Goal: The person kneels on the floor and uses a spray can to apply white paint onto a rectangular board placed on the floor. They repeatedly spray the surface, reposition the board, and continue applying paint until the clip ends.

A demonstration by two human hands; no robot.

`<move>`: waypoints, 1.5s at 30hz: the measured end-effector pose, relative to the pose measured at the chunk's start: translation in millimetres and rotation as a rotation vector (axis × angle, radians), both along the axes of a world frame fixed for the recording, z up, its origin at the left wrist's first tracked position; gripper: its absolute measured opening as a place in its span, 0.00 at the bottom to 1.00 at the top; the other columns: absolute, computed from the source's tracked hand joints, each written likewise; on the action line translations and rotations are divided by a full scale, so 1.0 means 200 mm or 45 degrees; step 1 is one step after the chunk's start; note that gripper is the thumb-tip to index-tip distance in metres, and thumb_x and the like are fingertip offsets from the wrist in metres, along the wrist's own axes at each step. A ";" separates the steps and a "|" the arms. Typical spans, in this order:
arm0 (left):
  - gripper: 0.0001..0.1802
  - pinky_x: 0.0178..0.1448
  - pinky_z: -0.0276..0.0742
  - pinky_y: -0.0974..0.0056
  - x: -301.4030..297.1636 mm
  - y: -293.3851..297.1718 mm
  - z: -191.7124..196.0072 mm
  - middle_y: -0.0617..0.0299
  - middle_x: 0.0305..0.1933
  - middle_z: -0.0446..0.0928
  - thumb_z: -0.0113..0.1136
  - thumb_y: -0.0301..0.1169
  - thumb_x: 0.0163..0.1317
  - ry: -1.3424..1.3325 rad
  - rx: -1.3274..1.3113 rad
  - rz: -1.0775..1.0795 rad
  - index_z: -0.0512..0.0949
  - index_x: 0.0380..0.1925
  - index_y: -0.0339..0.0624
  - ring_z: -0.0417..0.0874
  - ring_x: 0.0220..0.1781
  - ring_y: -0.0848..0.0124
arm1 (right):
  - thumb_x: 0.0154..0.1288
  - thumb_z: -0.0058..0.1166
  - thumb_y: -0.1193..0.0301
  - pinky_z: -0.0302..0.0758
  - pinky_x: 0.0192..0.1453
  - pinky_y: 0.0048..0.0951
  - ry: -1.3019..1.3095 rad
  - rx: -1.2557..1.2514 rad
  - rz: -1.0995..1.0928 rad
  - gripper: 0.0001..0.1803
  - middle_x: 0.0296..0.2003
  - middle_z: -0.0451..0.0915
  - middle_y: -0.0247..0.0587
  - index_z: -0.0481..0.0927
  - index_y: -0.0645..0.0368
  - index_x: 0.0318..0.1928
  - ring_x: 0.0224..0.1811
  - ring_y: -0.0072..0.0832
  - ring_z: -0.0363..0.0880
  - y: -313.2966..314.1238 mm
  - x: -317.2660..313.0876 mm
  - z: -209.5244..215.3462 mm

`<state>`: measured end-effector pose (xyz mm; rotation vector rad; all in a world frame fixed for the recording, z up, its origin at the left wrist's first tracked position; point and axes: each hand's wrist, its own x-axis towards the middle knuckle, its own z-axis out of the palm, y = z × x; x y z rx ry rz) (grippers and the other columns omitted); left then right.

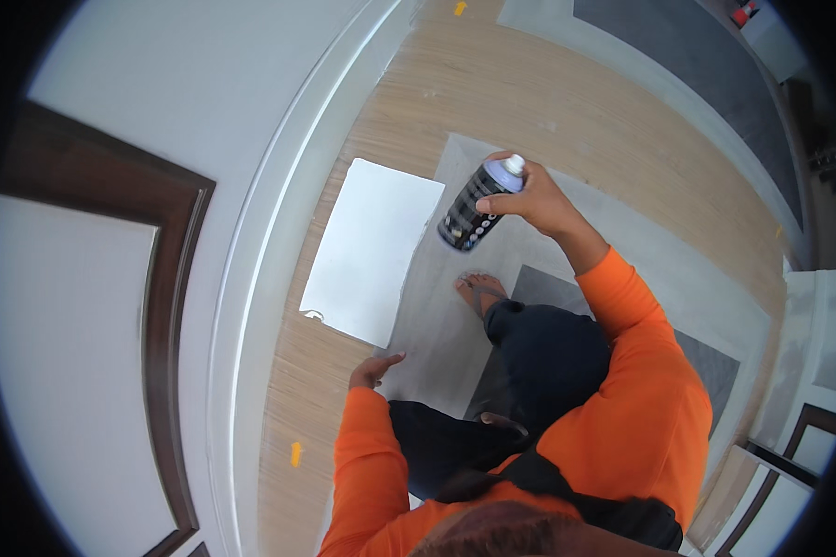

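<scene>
My right hand (537,197) is wrapped round the upper part of a spray can (469,215), black with a lilac top and a white nozzle. The can is tilted, its top toward the upper right. It is held above the floor, just right of a white rectangular board (373,251). The board lies flat and has a chipped corner at its lower left. My left hand (374,370) is below the board's near edge, apart from it, with fingers stretched out and nothing in them.
A white wall with a brown-framed panel (181,213) and a pale skirting (251,278) runs along the left. Pale grey sheeting (437,343) and a dark grey mat (529,288) lie on the wood-look floor (464,74). Yellow arrows (296,454) mark the floor. My sandalled foot (480,290) is near the can.
</scene>
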<state>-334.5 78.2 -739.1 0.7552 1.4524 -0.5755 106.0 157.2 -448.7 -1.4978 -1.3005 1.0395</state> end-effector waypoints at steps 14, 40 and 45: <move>0.64 0.75 0.68 0.53 0.03 -0.04 0.10 0.32 0.79 0.58 0.66 0.69 0.58 0.054 0.072 -0.150 0.55 0.77 0.28 0.63 0.80 0.49 | 0.47 0.79 0.73 0.78 0.65 0.34 0.125 0.227 -0.314 0.39 0.56 0.83 0.42 0.75 0.63 0.61 0.56 0.32 0.82 -0.71 -0.06 0.79; 0.67 0.75 0.71 0.56 0.10 -0.36 0.49 0.26 0.72 0.66 0.76 0.53 0.55 0.321 0.609 0.000 0.44 0.79 0.25 0.69 0.77 0.46 | 0.48 0.79 0.66 0.77 0.61 0.41 -0.035 0.342 0.335 0.37 0.53 0.81 0.42 0.75 0.55 0.59 0.58 0.42 0.79 -0.22 0.34 0.07; 0.62 0.74 0.71 0.55 0.26 -0.41 0.80 0.26 0.73 0.66 0.75 0.52 0.59 0.411 0.643 0.181 0.49 0.78 0.25 0.70 0.76 0.47 | 0.48 0.80 0.68 0.77 0.63 0.42 0.130 0.295 0.314 0.37 0.52 0.82 0.44 0.75 0.55 0.59 0.58 0.45 0.80 -0.05 0.46 0.16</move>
